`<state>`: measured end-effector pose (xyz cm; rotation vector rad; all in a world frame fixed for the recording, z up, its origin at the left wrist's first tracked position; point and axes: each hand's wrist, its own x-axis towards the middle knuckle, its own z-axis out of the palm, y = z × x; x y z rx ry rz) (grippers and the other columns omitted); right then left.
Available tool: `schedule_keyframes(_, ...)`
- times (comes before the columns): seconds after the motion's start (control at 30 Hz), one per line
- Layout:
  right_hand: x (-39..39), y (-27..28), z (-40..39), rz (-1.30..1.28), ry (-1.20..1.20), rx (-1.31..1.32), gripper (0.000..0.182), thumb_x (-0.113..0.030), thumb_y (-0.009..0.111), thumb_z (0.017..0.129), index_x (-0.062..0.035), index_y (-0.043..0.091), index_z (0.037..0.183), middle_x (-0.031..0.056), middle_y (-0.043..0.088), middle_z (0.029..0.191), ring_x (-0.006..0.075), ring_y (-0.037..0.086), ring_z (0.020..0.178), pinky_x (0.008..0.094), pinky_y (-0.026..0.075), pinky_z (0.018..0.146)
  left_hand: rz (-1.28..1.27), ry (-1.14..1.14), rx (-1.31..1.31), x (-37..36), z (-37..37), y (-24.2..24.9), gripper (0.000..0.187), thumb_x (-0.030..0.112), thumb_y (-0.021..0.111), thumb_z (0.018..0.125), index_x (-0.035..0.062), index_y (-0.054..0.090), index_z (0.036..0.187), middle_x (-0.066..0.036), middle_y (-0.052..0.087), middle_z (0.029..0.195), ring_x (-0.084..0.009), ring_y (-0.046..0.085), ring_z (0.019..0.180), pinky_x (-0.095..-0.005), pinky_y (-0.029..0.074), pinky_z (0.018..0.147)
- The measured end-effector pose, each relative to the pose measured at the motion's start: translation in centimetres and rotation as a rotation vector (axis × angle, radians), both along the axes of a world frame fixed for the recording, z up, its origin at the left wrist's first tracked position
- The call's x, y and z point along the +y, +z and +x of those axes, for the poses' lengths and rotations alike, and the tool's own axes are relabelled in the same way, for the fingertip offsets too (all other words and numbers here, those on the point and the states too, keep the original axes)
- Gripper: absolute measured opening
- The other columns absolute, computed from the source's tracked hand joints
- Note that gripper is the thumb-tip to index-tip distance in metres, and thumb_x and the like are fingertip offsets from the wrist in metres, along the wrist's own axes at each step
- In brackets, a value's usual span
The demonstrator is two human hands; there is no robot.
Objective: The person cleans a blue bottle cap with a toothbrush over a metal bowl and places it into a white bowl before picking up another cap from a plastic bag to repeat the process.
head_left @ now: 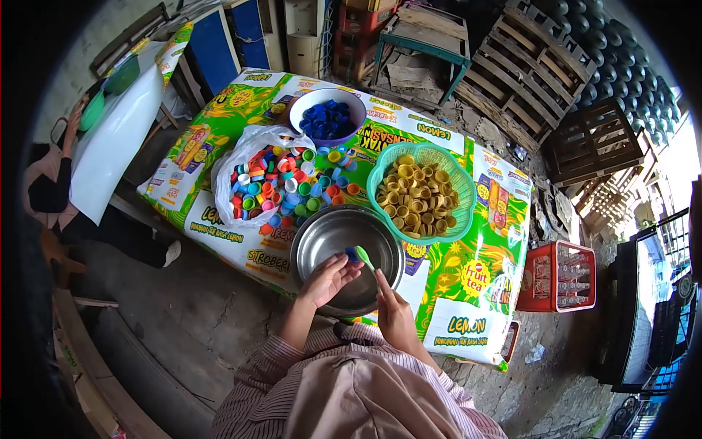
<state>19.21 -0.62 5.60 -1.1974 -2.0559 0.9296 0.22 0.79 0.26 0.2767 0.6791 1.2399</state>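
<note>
Over the steel basin point(307, 252), my left hand point(329, 282) holds a blue bottle cap point(352, 254) at its fingertips. My right hand point(395, 316) is closed round the thin handle of a small light-green brush point(363, 256), which looks like a toothbrush. Its head is beside the blue cap; whether they touch is hard to see. Beyond the basin, a clear plastic bag point(228, 164) lies open with bottle caps of many colours point(289, 183) spilling out. Blue caps point(327, 119) fill a white-and-purple bowl point(356, 104), and yellow caps point(417, 196) lie in a green plastic basket point(468, 192).
All of this stands on a table with a bright printed cover point(468, 293). At the left, another person's hand point(75, 117) is by a green bowl point(93, 111) near a white sheet. To the right stand a red bottle crate point(557, 276) and wooden pallets point(523, 66).
</note>
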Motion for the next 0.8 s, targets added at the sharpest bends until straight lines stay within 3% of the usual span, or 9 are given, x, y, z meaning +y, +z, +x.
schedule_keyframes(0.17, 0.9, -1.2, 0.2, -0.029, -0.075, 0.052, 0.053, -0.003, 0.049, 0.086, -0.0127, 0.035, 0.136, 0.0206, 0.058, 0.074, 0.037, 0.058, 0.062, 0.0426, 0.045, 0.053, -0.013, -0.014, 0.01, 0.0, 0.4, 0.0, 0.026, 0.02, 0.043, 0.095, 0.0028, 0.051, 0.112, -0.01, 0.057, 0.111, -0.0173, 0.055, 0.103, -0.0331, 0.045, 0.091)
schedule_keyframes(0.27, 0.1, -0.5, 0.0, 0.043, 0.047, 0.021, 0.053, -0.003, 0.049, 0.086, -0.0133, 0.035, 0.136, 0.0201, 0.057, 0.074, 0.0367, 0.058, 0.062, 0.0431, 0.045, 0.053, 0.003, 0.002, -0.025, 0.0, 0.1, -0.6, 0.026, 0.02, 0.043, 0.095, 0.0022, 0.051, 0.111, -0.01, 0.057, 0.111, -0.0176, 0.056, 0.101, -0.0334, 0.046, 0.091)
schedule_keyframes(0.4, 0.6, -0.8, -0.3, 0.009, -0.051, 0.029, 0.053, -0.003, 0.049, 0.086, -0.0159, 0.036, 0.136, 0.0175, 0.057, 0.074, 0.0362, 0.058, 0.059, 0.0441, 0.045, 0.053, -0.066, -0.008, -0.088, 0.1, 0.3, 0.3, 0.026, 0.02, 0.043, 0.095, 0.0009, 0.052, 0.11, -0.011, 0.057, 0.109, -0.0181, 0.058, 0.097, -0.0331, 0.047, 0.09)
schedule_keyframes(0.53, 0.4, -0.6, -0.2, 0.018, 0.011, -0.029, 0.053, -0.004, 0.048, 0.086, -0.0168, 0.036, 0.136, 0.0197, 0.058, 0.074, 0.0372, 0.058, 0.059, 0.0444, 0.045, 0.052, -0.071, 0.024, -0.082, 0.1, 0.7, 0.4, 0.024, 0.017, 0.044, 0.094, 0.002, 0.049, 0.112, -0.011, 0.056, 0.11, -0.0193, 0.058, 0.096, -0.0326, 0.047, 0.09)
schedule_keyframes(0.6, 0.8, -1.2, 0.0, 0.018, -0.044, -0.043, 0.053, -0.005, 0.049, 0.086, -0.0178, 0.036, 0.136, 0.0181, 0.057, 0.072, 0.0359, 0.058, 0.058, 0.0441, 0.045, 0.052, 0.036, 0.13, 0.329, 0.0, 1.2, 1.2, 0.024, 0.013, 0.047, 0.093, 0.0046, 0.045, 0.114, -0.011, 0.055, 0.109, -0.0217, 0.058, 0.097, -0.0333, 0.047, 0.09)
schedule_keyframes(0.67, 0.9, -1.0, 0.0, 0.038, -0.056, -0.001, 0.052, -0.006, 0.049, 0.086, -0.0192, 0.036, 0.135, 0.0156, 0.057, 0.071, 0.0342, 0.057, 0.056, 0.0439, 0.046, 0.05, 0.026, 0.126, 0.307, 0.1, 1.1, 1.0, 0.026, 0.008, 0.05, 0.091, 0.005, 0.041, 0.115, -0.01, 0.053, 0.108, -0.0219, 0.058, 0.099, -0.0324, 0.048, 0.089)
schedule_keyframes(0.8, 0.8, -0.8, -0.1, 0.084, 0.032, -0.077, 0.055, -0.009, 0.051, 0.086, -0.0217, 0.033, 0.137, 0.014, 0.06, 0.076, 0.0326, 0.06, 0.057, 0.042, 0.047, 0.048, 0.243, 0.148, 0.685, 0.1, 1.2, 0.1, 0.032, 0.005, 0.053, 0.089, 0.0026, 0.04, 0.117, -0.009, 0.048, 0.115, -0.0202, 0.055, 0.105, -0.029, 0.05, 0.086)
